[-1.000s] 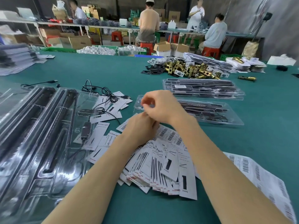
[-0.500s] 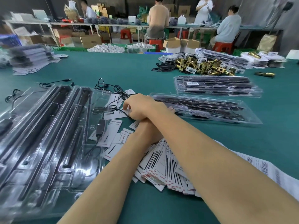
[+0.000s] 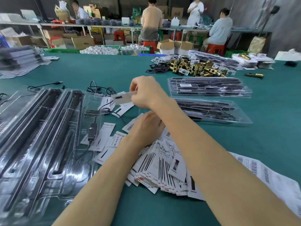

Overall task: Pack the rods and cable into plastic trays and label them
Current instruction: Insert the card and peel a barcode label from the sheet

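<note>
1. Head view: your right hand (image 3: 145,92) is raised above the table, fingers curled, pinching one label card (image 3: 123,98) by its right end. The card is blurred and its free end points left toward the open tray (image 3: 48,136). A light pinch on a thin card could let it slip and drop among the loose cards (image 3: 110,139) beside the tray.

2. Your left hand (image 3: 146,128) rests on the fanned stack of labels (image 3: 162,168). Its fingers are hidden beneath your right wrist, so I cannot tell whether they grip anything. If that hand lifts carelessly, the fan could slide and mix with the scattered cards.

3. The open tray lies at your left with black rods (image 3: 53,115) seated in its channels and the cable (image 3: 92,132) with its inline controller lying in the right-hand compartment. A loose cable (image 3: 101,90) sits on the table just beyond the tray, close to the card's likely path; catching it could drag it onto the tray.

4. A card placed crooked or over the cable might, I judge, stop the tray closing flat.

5. Two filled trays (image 3: 210,98) lie well apart at your right; keep the barcode sheet (image 3: 267,176) clear of your forearm.
</note>
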